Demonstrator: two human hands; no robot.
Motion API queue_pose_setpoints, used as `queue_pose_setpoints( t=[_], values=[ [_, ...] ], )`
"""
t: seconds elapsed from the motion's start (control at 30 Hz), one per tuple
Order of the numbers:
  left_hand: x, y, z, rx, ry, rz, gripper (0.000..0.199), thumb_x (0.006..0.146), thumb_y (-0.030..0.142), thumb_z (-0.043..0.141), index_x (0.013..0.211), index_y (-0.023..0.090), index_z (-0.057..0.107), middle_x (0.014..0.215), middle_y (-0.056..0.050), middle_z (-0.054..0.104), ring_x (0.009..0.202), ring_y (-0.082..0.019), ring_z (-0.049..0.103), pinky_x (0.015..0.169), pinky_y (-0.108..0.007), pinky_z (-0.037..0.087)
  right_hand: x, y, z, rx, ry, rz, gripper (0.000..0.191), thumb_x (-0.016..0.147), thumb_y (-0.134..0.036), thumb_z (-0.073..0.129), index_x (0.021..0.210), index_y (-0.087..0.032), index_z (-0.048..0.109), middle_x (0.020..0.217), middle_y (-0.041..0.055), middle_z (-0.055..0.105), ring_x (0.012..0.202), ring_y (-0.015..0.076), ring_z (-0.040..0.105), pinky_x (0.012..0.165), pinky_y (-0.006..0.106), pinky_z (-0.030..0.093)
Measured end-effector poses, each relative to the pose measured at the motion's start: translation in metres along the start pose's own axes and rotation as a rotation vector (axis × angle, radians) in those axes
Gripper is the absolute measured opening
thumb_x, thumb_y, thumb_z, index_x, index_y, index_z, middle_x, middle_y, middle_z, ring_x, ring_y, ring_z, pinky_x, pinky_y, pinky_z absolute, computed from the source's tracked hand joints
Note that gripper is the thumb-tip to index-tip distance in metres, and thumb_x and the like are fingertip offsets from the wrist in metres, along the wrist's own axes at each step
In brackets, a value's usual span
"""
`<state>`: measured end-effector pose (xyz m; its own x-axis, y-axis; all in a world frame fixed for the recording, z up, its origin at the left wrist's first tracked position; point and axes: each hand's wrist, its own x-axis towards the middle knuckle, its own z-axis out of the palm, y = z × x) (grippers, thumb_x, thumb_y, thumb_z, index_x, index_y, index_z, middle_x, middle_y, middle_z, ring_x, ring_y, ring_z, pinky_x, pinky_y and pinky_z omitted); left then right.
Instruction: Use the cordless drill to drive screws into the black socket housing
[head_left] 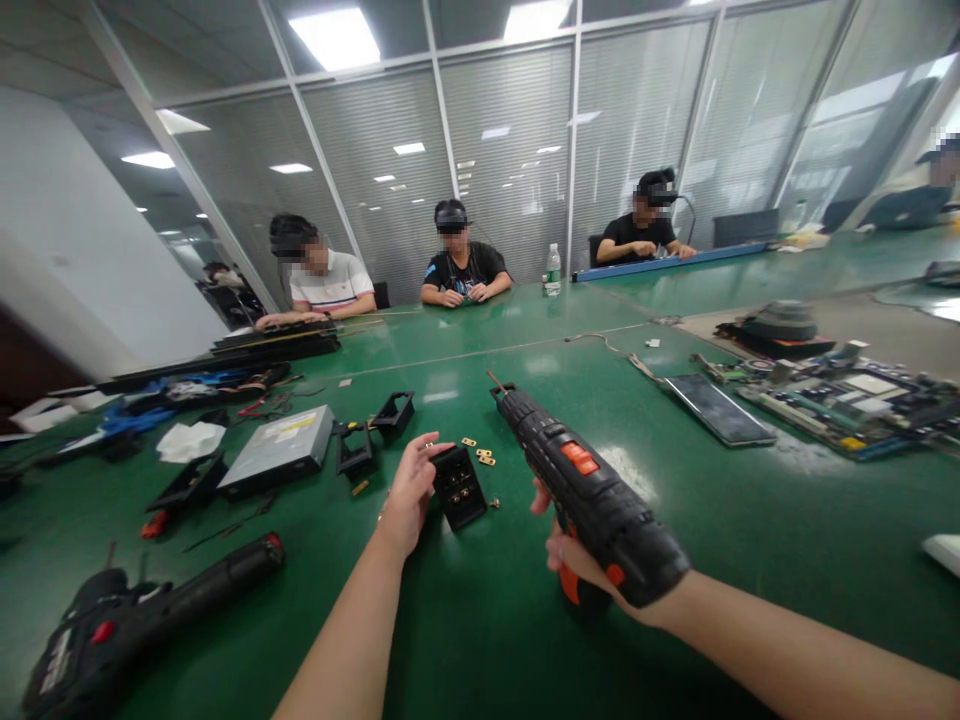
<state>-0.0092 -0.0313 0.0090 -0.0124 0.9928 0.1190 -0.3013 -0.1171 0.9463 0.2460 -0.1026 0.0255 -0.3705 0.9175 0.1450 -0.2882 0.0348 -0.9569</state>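
Note:
My right hand (559, 545) is wrapped round the grip of a black and orange cordless screwdriver (592, 490); its long bit points forward and up, away from the table. At the left edge of a small black plastic housing (460, 490) is my left hand (412, 490), its fingers closed on the part. Brass-coloured contacts or screws show inside the housing. Just beyond it lie several small brass plates (486, 456), and a small screw (494, 503) rests by its right side. Part of my left hand's grip is hidden behind the housing.
Left of my hands are black plastic frames (355, 450), a silver disc drive (281, 450) and a second power screwdriver (150, 620). To the right lie a phone (718, 408) and circuit boards (862, 395). A bottle (553, 270) and several people are across the green table (480, 345).

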Motion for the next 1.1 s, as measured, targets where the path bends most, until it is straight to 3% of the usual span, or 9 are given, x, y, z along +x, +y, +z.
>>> queue_pose_setpoints(
  t=[0.13, 0.3, 0.47, 0.7, 0.93, 1.1],
  values=[
    [-0.004, -0.007, 0.015, 0.011, 0.01, -0.011, 0.058, 0.07, 0.048, 0.08, 0.119, 0.024, 0.061, 0.119, -0.013, 0.069, 0.098, -0.03, 0.068, 0.081, -0.039, 0.052, 0.002, -0.001, 0.001, -0.017, 0.024, 0.011, 0.031, 0.079, -0.033, 0.075, 0.099, -0.021, 0.055, 0.07, -0.0048, 0.058, 0.058, 0.0143, 0.063, 0.06, 0.031, 0.055],
    [0.002, -0.014, 0.025, 0.097, 0.117, 0.062, 0.035, 0.079, 0.051, 0.071, 0.097, 0.021, 0.064, 0.082, -0.005, 0.07, 0.075, -0.024, 0.069, 0.067, -0.033, 0.053, -0.003, 0.005, 0.003, -0.068, 0.093, -0.009, 0.038, 0.079, -0.038, 0.074, 0.107, -0.023, 0.055, 0.092, 0.0005, 0.064, 0.077, 0.0181, 0.069, 0.079, 0.039, 0.058],
    [0.008, -0.017, 0.018, 0.079, 0.176, 0.083, 0.031, 0.083, 0.052, 0.065, 0.097, 0.024, 0.06, 0.079, -0.002, 0.07, 0.066, -0.022, 0.068, 0.061, -0.032, 0.053, -0.013, 0.008, 0.006, -0.19, 0.098, -0.017, 0.038, 0.079, -0.037, 0.075, 0.107, -0.021, 0.056, 0.091, 0.0029, 0.067, 0.085, 0.0211, 0.068, 0.082, 0.041, 0.056],
    [0.013, -0.019, 0.012, -0.019, 0.139, 0.045, 0.035, 0.083, 0.055, 0.065, 0.099, 0.026, 0.054, 0.079, -0.001, 0.07, 0.069, -0.025, 0.071, 0.064, -0.036, 0.056, -0.021, 0.003, 0.008, -0.319, 0.08, -0.02, 0.028, 0.08, -0.04, 0.075, 0.085, -0.018, 0.058, 0.069, -0.0011, 0.058, 0.062, 0.0146, 0.058, 0.064, 0.032, 0.052],
    [0.021, -0.023, 0.006, -0.061, 0.127, -0.057, 0.042, 0.082, 0.061, 0.061, 0.102, 0.025, 0.052, 0.078, 0.0, 0.066, 0.064, -0.024, 0.069, 0.059, -0.037, 0.056, -0.02, 0.008, 0.005, -0.371, 0.017, -0.048, 0.03, 0.083, -0.045, 0.069, 0.087, -0.017, 0.059, 0.071, 0.0014, 0.057, 0.063, 0.0157, 0.057, 0.06, 0.032, 0.049],
    [0.026, -0.024, 0.006, -0.052, 0.127, -0.022, 0.042, 0.083, 0.06, 0.061, 0.103, 0.024, 0.052, 0.077, 0.0, 0.065, 0.066, -0.025, 0.069, 0.06, -0.038, 0.057, -0.015, 0.009, -0.007, -0.382, -0.104, -0.044, 0.029, 0.082, -0.044, 0.067, 0.089, -0.016, 0.06, 0.081, 0.0065, 0.061, 0.067, 0.017, 0.057, 0.062, 0.033, 0.049]
  ],
)
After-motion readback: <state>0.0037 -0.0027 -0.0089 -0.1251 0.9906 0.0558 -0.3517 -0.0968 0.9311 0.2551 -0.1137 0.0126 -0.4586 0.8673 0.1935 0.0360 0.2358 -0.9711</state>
